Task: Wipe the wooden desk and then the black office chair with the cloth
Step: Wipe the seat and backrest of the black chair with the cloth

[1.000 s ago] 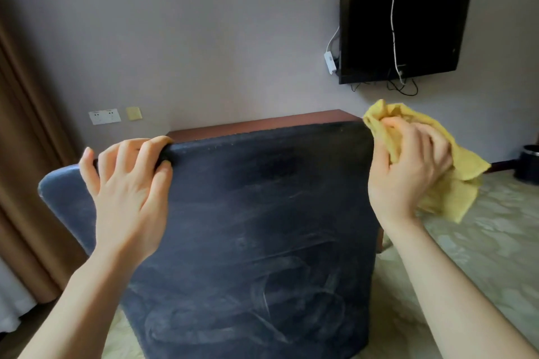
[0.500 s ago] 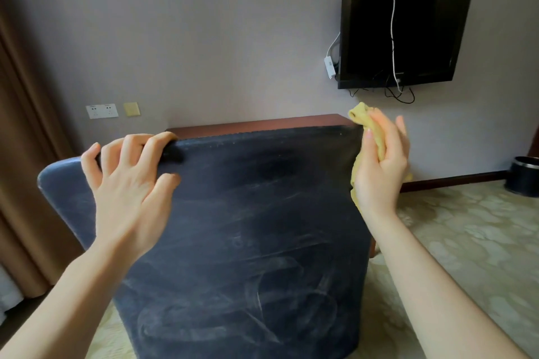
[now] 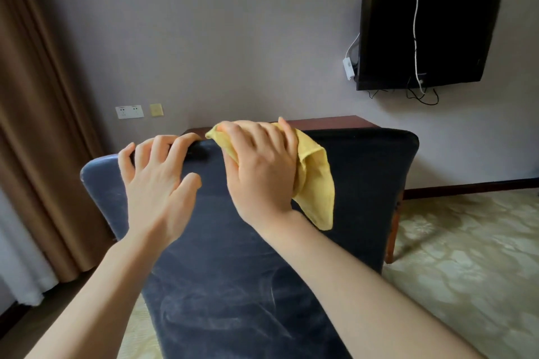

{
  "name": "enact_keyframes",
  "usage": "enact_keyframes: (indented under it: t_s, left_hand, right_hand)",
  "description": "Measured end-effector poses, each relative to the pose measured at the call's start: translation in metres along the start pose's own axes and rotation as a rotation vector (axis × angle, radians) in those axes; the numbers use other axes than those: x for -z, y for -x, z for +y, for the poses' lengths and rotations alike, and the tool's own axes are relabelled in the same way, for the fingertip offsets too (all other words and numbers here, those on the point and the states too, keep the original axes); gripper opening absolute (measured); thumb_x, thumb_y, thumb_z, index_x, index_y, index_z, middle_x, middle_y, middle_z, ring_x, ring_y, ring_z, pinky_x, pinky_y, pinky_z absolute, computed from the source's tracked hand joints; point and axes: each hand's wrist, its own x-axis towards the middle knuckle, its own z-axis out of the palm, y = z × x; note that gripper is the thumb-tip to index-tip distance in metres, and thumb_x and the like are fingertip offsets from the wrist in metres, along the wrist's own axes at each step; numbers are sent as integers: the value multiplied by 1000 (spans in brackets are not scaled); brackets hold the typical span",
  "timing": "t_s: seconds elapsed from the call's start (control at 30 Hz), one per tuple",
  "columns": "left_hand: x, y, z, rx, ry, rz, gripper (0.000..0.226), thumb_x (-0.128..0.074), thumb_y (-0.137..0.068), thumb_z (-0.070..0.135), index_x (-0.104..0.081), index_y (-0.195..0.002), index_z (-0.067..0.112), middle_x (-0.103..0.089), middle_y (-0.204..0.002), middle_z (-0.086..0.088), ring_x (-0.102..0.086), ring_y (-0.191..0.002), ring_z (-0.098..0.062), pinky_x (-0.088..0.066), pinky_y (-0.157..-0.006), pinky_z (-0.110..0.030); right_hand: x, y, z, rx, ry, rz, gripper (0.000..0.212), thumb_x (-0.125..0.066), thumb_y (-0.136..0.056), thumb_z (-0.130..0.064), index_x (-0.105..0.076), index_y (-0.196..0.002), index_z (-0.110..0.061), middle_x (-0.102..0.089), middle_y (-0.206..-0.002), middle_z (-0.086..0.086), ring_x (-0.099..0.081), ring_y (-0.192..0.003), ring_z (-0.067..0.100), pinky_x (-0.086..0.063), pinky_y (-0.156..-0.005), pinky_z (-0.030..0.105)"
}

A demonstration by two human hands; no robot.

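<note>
Grey wall (image 3: 233,38) and patterned carpet (image 3: 466,256) bound the work area, with a brown curtain (image 3: 38,96) at left.

Chair (image 3: 350,183): its dark back fills the centre, and faint streaks mark the lower fabric.
TV (image 3: 423,38): wall-mounted at upper right, cables hanging.
Desk (image 3: 320,122): only a strip of wooden top shows behind the chair's top edge.
Left hand (image 3: 157,183): fingers hooked over the chair's top edge, thumb on the near face, bracing it.
Right hand (image 3: 262,172): fingers curled round the bunched cloth (image 3: 316,183), pressing it onto the top edge just beside the left hand. A loose tail of cloth hangs down the near face.

Step in hand, by judgement: wiping the chair back along its top edge.
1. Brace the chair firmly with the left hand.
2. Apply even pressure and run the cloth the full length of the edge to the right corner.
3. Gather the hanging tail so it does not drag.
4. Work downward in overlapping passes.

Containers: none in view.
</note>
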Motion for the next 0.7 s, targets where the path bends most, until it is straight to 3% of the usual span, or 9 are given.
enact_keyframes:
  t_s: [0.17,0.27,0.4,0.47,0.57,0.7]
  left_hand:
    - [14,-1,-6,-73,36,-68,52,-30,-80,28,-51,-127,25,-55,-124,1,-35,-115,-14,-19,-104,-35]
    - [25,1,-13,-48,81,-96,53,-21,-88,42,-50,-131,28,-53,-130,6,-37,-121,-13,-19,-107,-32]
    - [35,13,-36,34,40,-114,56,-14,-90,49,-47,-132,33,-50,-131,10,-35,-127,-11,-11,-114,-41]
    - [38,16,-47,122,74,-108,55,-14,-91,48,-49,-130,32,-51,-128,9,-35,-126,-14,-10,-115,-44]
    - [39,15,-55,198,230,-132,53,-16,-92,39,-56,-123,24,-58,-126,1,-45,-121,-21,-25,-109,-50]
    - [32,27,-36,267,760,-283,45,-22,-91,49,-51,-120,30,-56,-122,9,-50,-114,-6,-37,-104,-34]
  right_hand:
    - [14,-7,25,193,110,-69,26,-54,-92,-18,-69,-111,-24,-67,-91,-4,-60,-81,24,-40,-83,36]
    - [19,-8,30,182,90,-67,27,-49,-92,-17,-69,-110,-20,-68,-91,-1,-62,-81,26,-43,-80,38]
    - [22,-5,45,163,91,12,26,-48,-93,-19,-68,-109,-15,-69,-96,1,-63,-87,27,-42,-85,38]
    - [24,-2,56,99,96,55,26,-46,-95,-24,-67,-109,-15,-69,-98,0,-62,-92,26,-36,-90,36]
    - [26,5,76,-109,114,107,34,-39,-98,-33,-64,-114,-17,-67,-107,1,-58,-107,25,-31,-99,39]
    - [24,5,86,-515,-56,215,40,-33,-98,-35,-57,-124,-17,-59,-125,6,-48,-121,23,-26,-114,44]
